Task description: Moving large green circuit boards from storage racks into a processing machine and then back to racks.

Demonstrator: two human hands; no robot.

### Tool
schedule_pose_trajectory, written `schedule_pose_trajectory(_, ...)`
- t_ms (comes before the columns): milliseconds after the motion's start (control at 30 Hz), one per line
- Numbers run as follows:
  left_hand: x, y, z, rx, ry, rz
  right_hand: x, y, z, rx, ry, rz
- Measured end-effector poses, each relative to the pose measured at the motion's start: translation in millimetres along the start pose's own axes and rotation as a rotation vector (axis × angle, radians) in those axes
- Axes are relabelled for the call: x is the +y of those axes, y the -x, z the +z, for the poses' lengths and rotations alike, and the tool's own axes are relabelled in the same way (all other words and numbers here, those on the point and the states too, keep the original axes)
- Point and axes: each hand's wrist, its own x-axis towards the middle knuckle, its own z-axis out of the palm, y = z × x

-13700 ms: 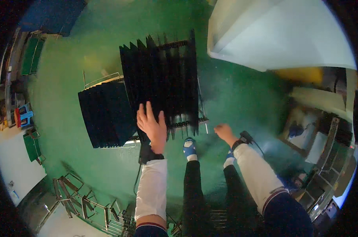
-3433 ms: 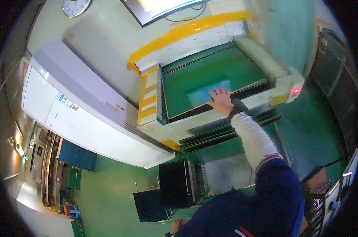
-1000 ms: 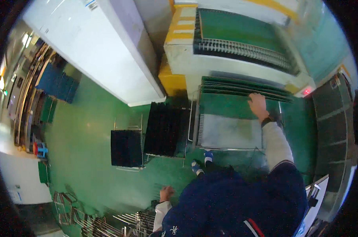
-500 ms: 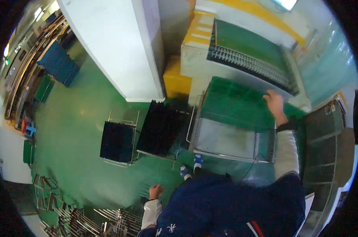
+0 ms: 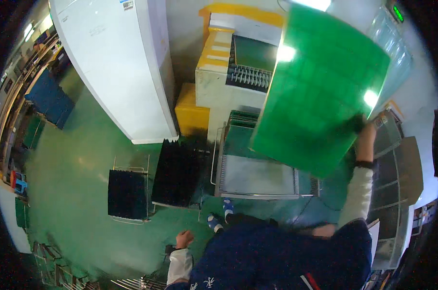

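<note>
A large glossy green panel [image 5: 325, 92] with faint grid lines is tilted up in front of me. My right hand [image 5: 367, 140] is closed on its lower right edge; the fingertips are partly lost in a dark patch there. Below the panel stands a metal slotted rack [image 5: 257, 195] with a pale base. Several green panels [image 5: 240, 123] stand at its back. The raised panel covers part of the rack and much of a roller conveyor [image 5: 248, 76], on which another green panel [image 5: 255, 52] lies. My left hand [image 5: 183, 239] hangs over the floor, fingers curled, holding nothing visible.
Two racks of dark panels, a smaller one [image 5: 127, 195] and a larger one [image 5: 178, 174], stand left of the slotted rack. A white pillar [image 5: 108, 72] and a yellow box [image 5: 192, 116] rise behind. Grey shelving [image 5: 390, 183] borders the right; metal frames [image 5: 139, 282] lie lower left.
My right hand, earlier open above the rack, now grips a green panel raised and tilted in front of the conveyor. The view has shifted slightly right; my left hand stays low at my side.
</note>
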Motion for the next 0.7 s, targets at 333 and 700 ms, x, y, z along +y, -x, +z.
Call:
schedule_pose_trajectory(333, 6, 7, -15, -0.016, 0.037, 0.075, 144, 77, 21, -0.038, -0.426, 0.51)
schedule_pose_trajectory(700, 7, 9, 16, 0.088, 0.01, -0.067, 175, 110, 36, 0.033, -0.887, 0.799)
